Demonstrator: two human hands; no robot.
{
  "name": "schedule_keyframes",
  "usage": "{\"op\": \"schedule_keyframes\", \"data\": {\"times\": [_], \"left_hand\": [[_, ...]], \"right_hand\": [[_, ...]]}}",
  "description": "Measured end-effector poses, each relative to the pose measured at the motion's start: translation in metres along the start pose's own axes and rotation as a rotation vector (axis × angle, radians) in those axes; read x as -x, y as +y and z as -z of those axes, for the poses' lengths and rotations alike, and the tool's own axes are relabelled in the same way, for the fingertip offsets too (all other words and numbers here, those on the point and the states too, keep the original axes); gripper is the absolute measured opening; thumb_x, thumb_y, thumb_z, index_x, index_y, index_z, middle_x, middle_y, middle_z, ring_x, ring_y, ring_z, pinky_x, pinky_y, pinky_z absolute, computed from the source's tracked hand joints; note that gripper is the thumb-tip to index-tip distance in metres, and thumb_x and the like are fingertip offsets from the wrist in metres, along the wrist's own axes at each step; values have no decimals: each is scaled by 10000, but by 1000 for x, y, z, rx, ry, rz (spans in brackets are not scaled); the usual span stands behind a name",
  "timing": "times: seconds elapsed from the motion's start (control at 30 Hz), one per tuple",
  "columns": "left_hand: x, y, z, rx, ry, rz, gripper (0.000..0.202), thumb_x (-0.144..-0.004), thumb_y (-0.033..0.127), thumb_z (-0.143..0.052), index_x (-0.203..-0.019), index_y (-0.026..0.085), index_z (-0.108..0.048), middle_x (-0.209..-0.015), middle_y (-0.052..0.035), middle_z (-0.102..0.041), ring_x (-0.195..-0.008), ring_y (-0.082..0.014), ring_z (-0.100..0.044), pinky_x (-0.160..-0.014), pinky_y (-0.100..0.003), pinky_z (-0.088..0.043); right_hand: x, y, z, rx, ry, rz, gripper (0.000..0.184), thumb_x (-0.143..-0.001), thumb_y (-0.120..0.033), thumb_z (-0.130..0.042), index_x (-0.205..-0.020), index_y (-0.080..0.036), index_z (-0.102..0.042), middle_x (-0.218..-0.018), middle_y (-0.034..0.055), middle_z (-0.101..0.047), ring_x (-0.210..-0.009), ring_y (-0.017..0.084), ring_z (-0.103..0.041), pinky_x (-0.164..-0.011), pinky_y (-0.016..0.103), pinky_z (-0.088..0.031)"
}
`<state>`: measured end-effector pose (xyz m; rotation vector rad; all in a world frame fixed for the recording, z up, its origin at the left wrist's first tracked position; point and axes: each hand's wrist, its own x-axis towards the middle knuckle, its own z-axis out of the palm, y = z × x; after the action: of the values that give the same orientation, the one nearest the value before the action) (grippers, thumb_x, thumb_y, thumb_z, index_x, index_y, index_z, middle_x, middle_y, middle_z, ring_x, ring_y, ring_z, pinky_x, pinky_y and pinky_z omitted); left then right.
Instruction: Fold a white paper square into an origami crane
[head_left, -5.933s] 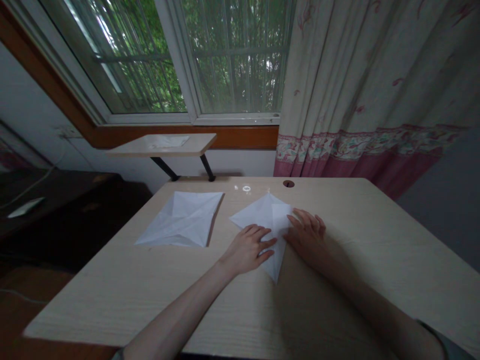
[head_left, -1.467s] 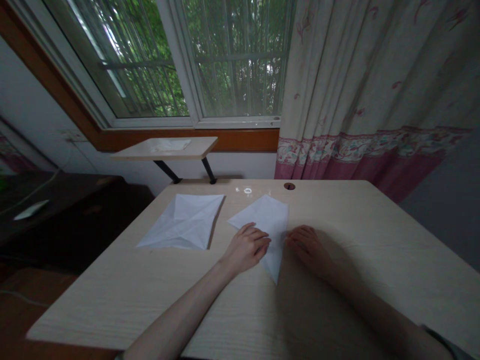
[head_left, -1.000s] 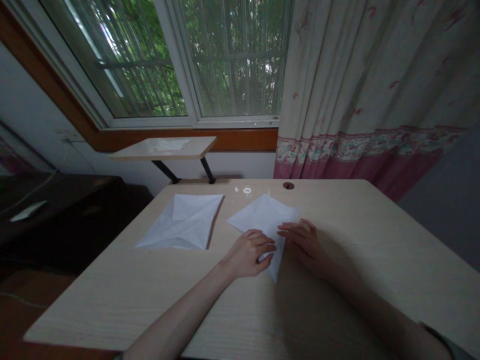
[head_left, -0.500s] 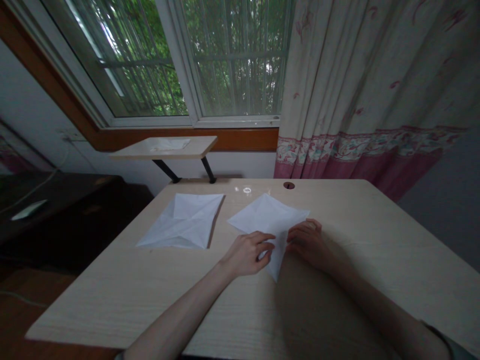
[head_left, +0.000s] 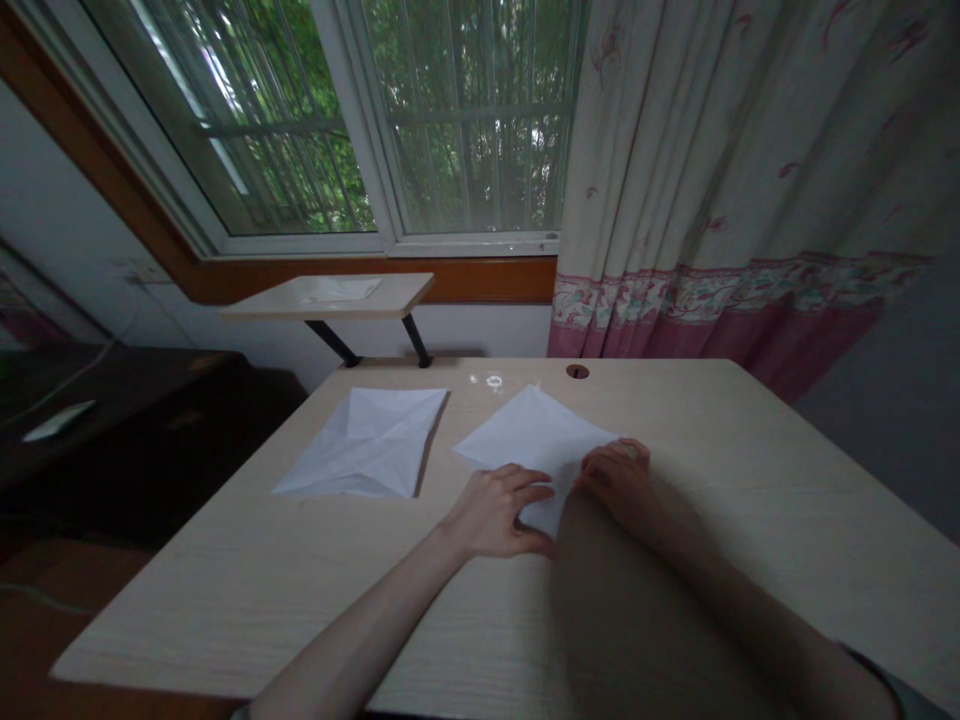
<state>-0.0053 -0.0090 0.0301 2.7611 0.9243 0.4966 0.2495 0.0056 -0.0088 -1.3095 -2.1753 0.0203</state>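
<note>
On the desk (head_left: 465, 640), our white sheet (head_left: 529, 432) now has its right corner (head_left: 592, 433) opened out; that fold seems undone. Our left hand (head_left: 504, 510) splays loosely on its near part; our right hand (head_left: 619, 482) curls at that corner, whether pinching we cannot tell.

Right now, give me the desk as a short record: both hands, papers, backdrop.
Left hand: spread on the white diamond-shaped paper sheet
Right hand: curled at that sheet's right corner; grip unclear
Left of that sheet: creased white four-sided paper sheet, apart from both hands
Surface: pale wood-grain desk
Desk's far left: pale raised shelf on black legs
Backdrop: white-framed glass window, floral fabric curtain
</note>
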Motion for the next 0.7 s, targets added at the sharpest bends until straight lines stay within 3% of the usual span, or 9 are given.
{"op": "schedule_keyframes", "data": {"times": [0.1, 0.23, 0.33, 0.57, 0.7], "left_hand": [[0, 1, -2, -13, 22, -1, 642, -762, 717, -635, -1183, 232, -658, -1256, -70, -674, -1058, -268, -668, -885, -391, -545], [0, 1, -8, -16, 116, 45, 444, -931, 589, -503, -1042, 200, -685, -1170, -55, -715, -983, -221, -703, -826, -331, -566], [0, 0, -11, -14, 195, 123, 395, -1015, 472, -391, -1066, 176, -648, -1083, -58, -734, -872, -178, -721, -746, -279, -566], [0, -4, -12, -72, 291, 275, 363, -1036, 442, -327, -992, 187, -581, -948, -50, -707, -780, -156, -692, -643, -230, -509], [0, -7, -15, -160, 311, 410, 359, -1039, 449, -305, -957, 202, -552, -852, -42, -687, -700, -168, -672, -557, -230, -439]], "right_hand": [[-1, 1, -1, -16, -16, -24, 206, -942, -276, -514, -761, -238, -604, -785, 24, -697, -834, 229, -638, -968, 468, -319], [-2, 1, 2, -55, -44, -29, 221, -955, -304, -507, -759, -242, -587, -777, 14, -703, -817, 222, -644, -940, 461, -326], [-3, -1, 4, -63, -48, -46, 243, -967, -329, -498, -758, -241, -584, -775, 9, -708, -822, 221, -644, -933, 466, -313], [-1, -3, 2, -44, -20, -39, 188, -960, -334, -517, -841, -238, -627, -915, 44, -732, -932, 254, -640, -962, 481, -305], [0, 0, 0, -10, 19, -20, 213, -969, -320, -497, -830, -238, -636, -888, 55, -729, -889, 244, -636, -959, 470, -328]]}}
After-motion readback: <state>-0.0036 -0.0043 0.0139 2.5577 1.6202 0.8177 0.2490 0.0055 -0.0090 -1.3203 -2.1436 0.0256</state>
